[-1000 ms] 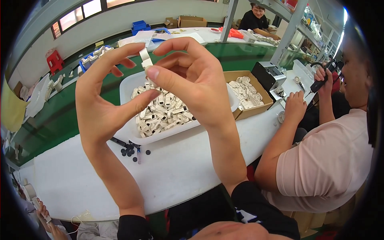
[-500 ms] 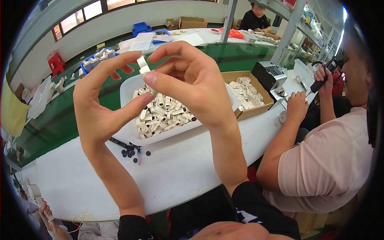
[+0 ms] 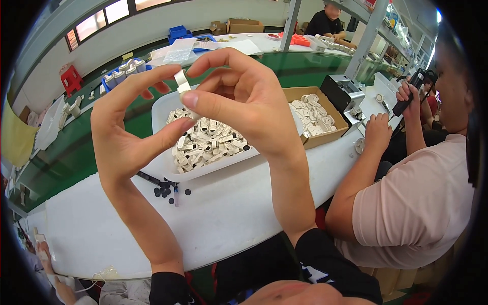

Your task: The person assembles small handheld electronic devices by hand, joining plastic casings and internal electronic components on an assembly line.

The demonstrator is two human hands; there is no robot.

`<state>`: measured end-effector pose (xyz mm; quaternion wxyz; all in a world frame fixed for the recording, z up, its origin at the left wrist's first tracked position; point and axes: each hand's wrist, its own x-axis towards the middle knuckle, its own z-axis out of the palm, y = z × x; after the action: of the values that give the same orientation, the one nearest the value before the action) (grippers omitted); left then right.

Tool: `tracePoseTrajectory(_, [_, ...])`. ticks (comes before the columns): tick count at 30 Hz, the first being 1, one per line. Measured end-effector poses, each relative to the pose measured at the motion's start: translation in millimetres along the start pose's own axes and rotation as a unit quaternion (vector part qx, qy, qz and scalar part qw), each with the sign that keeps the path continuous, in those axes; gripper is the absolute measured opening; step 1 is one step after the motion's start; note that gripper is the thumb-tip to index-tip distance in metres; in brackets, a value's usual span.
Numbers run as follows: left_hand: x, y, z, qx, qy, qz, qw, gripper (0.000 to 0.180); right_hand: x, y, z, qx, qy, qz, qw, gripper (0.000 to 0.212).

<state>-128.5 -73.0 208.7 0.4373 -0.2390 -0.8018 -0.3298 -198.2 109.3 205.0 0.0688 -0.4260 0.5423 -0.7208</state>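
A small white plastic piece [image 3: 181, 81] is held up above the table between my two hands. My left hand [image 3: 118, 124] has its index fingertip at the top end of the piece and its thumb near the lower end. From the other side, my right hand [image 3: 254, 109] pinches it, the thumb across its front and the fingers curled behind. The thumb hides part of the piece. Beneath both hands stands a translucent white bin [image 3: 190, 176] with many small white plastic parts [image 3: 213, 145], several showing dark windows.
Black round discs [image 3: 163, 189] and a small screwdriver [image 3: 176, 197] lie on the white table [image 3: 229, 208] before the bin. A cardboard box [image 3: 325, 140] of white parts stands right of it. Close on the right, a co-worker [image 3: 406, 203] holds a black power tool [image 3: 409, 94].
My hands and the white piece stay almost in place, with only a slight shift. At the lower left edge, another person's hands and a white object have moved.
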Motion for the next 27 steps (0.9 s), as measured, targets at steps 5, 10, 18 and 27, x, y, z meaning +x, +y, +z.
tracePoseTrajectory(5, [0.5,-0.8,0.4,0.011,-0.013,0.008,1.0,0.051,0.7,0.9,-1.5,-0.009,-0.006,0.008,1.0,0.032])
tracePoseTrajectory(10, [-0.7,-0.6,-5.9,0.018,-0.011,0.026,0.999,0.05,-1.2,1.3,5.1,0.0,-0.006,0.003,1.0,0.032])
tracePoseTrajectory(18, [-0.5,2.9,-0.1,0.022,-0.009,0.01,1.0,0.05,-1.8,-2.7,1.9,-0.024,0.0,0.011,1.0,0.032])
tracePoseTrajectory(27, [0.9,0.9,2.6,0.034,-0.01,-0.002,0.999,0.051,0.8,-0.8,-0.4,-0.043,0.005,0.009,0.999,0.031])
